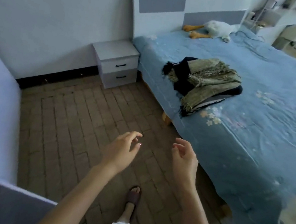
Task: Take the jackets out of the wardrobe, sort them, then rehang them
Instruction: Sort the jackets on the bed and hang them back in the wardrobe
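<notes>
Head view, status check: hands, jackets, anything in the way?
Left hand and right hand open, empty. Pile of clothes on bed. No wardrobe visible; floor path open.

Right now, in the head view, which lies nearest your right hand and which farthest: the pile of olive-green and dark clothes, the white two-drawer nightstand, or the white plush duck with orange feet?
From the right hand:
1. Pile of olive-green and dark clothes, on the blue bed's near edge.
2. White two-drawer nightstand, on the floor, left of the bed.
3. White plush duck with orange feet, by the headboard.
</notes>
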